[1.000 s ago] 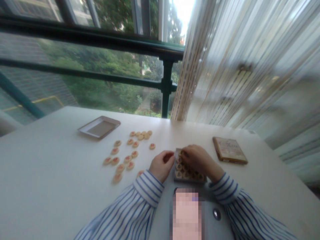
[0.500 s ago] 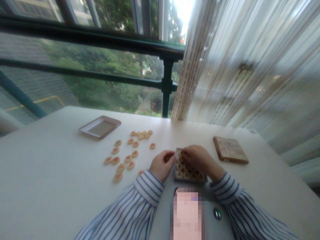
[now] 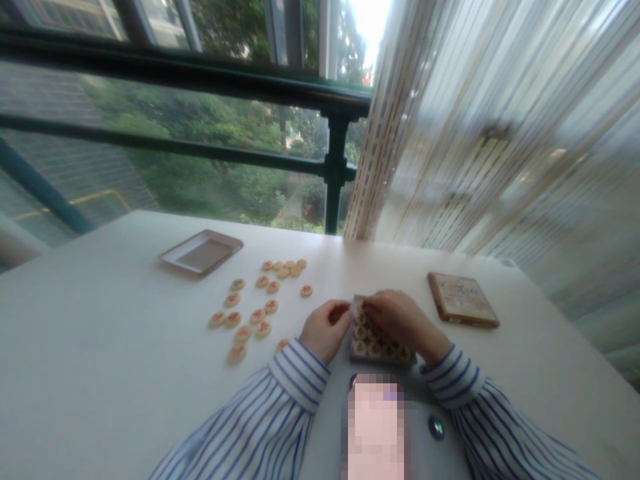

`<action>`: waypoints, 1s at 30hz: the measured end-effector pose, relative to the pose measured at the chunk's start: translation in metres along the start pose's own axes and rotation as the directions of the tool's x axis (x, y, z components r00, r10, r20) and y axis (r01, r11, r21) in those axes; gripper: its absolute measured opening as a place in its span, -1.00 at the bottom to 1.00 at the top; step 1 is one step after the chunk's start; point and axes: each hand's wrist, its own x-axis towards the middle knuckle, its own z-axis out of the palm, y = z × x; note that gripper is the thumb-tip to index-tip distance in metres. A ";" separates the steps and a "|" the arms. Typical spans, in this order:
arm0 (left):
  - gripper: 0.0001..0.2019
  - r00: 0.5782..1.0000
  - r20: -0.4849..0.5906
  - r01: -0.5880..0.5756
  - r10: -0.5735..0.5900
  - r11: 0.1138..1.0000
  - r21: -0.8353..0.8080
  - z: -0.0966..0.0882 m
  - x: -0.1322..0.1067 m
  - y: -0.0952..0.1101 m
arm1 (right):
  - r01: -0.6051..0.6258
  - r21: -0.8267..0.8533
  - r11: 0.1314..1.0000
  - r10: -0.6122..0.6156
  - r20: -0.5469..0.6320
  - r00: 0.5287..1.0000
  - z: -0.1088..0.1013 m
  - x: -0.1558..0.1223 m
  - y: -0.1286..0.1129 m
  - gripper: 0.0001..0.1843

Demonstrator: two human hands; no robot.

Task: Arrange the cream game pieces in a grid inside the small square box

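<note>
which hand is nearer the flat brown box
Right. The right hand is over the piece-filled tray, to the left of the flat brown box and apart from it; the left hand is farther off, by the tray's left edge.

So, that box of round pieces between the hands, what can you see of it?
The box is shallow and open at the top, with a thin greyish rim that could be plastic. It lies flat on the white table. Inside, round pale pieces with dark markings sit in rows. The right grip reaches over it toward the far left corner, hiding much of the contents. The left grip is beside its left edge; whether it touches is unclear.
</note>
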 end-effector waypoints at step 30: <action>-0.79 1.000 0.004 -0.004 0.004 1.000 0.008 0.000 0.000 -0.001 | 0.042 0.016 0.999 -0.041 -0.009 0.999 0.002 0.001 -0.003 -0.75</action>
